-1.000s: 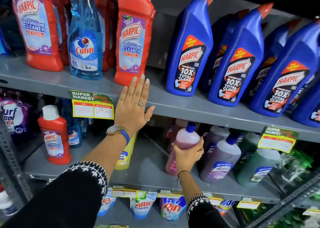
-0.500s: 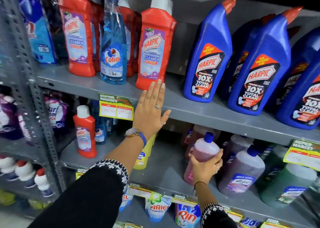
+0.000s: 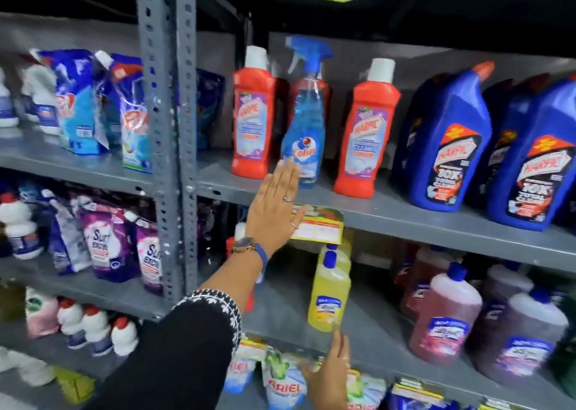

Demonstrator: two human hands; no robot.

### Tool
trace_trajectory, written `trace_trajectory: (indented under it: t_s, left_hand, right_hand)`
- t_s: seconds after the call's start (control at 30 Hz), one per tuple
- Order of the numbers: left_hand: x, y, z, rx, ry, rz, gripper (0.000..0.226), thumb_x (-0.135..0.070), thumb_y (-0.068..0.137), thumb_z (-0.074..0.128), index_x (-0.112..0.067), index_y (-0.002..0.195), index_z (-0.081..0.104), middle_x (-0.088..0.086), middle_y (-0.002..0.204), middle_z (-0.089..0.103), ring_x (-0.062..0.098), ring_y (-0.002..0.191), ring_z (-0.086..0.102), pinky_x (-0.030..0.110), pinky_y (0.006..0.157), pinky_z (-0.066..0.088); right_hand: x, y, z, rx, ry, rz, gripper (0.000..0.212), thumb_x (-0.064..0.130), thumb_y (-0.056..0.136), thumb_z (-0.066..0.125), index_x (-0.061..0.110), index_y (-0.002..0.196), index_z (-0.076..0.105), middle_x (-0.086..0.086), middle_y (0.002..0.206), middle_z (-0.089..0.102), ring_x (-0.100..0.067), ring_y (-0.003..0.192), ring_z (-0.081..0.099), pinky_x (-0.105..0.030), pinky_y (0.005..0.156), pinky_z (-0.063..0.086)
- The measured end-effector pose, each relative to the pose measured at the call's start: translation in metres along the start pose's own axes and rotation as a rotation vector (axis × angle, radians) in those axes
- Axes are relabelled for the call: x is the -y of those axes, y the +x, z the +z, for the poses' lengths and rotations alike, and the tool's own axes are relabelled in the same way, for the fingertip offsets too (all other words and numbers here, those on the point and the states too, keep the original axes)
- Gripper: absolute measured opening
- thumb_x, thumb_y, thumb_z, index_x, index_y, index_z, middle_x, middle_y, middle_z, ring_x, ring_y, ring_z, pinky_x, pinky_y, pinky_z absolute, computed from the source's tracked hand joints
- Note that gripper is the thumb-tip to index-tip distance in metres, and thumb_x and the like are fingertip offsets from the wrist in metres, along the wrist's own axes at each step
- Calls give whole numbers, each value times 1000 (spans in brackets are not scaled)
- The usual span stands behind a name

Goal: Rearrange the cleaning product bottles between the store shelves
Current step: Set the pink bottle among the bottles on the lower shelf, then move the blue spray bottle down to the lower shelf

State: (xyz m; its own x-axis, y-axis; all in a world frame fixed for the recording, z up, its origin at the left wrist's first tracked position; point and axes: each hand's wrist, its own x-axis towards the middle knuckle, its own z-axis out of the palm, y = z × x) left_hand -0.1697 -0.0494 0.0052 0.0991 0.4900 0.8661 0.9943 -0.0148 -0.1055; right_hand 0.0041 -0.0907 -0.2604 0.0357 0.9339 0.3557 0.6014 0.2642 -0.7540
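Grey store shelves [image 3: 405, 219] carry the bottles: left hand [image 3: 276, 203], grip flat and apart, steadies beneath the spray bottle [image 3: 304, 135], right hand [image 3: 330, 375] empty, spread below the yellow bottle [image 3: 328, 297].

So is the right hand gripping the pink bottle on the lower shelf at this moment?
No: the right hand is open and empty at the shelf edge below the yellow bottle, apart from the pink bottle.

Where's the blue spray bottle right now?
In the head view, the blue spray bottle stands on the upper shelf, centre frame, between two red bottles, just above the left hand's fingertips.
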Motion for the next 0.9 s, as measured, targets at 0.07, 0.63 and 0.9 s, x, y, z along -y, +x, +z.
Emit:
trace_trajectory:
  t_s: [0.07, 0.63, 0.9]
  left_hand:
    - [49, -2, -6, -24, 43, -2, 71, -39, 90, 41, -2, 147, 19, 15, 153, 24, 26, 141, 16, 31, 118, -1]
    - [224, 28, 8, -219, 7, -225, 83, -50, 93, 35, 3, 149, 4, 22, 155, 9, 30, 144, 1, 35, 117, -6]
    - [227, 27, 9, -258, -29, -200, 82, -51, 93, 34, 3, 149, 6, 22, 155, 10, 27, 144, 0, 35, 118, -4]
  right_hand:
    - [55, -12, 37, 95, 41, -107, 138, 34, 45, 87, 62, 133, -15, -20, 145, 34, -33, 129, 43, -23, 104, 29]
    - [352, 187, 5, -639, 225, -365, 92, 22, 80, 68, 6, 147, 8, -17, 156, 9, -27, 144, 4, -32, 118, 1]
    - [345, 232, -2, -676, 133, 122, 119, 39, 64, 82, 13, 149, 2, -16, 154, 15, -34, 142, 14, -59, 111, 11]
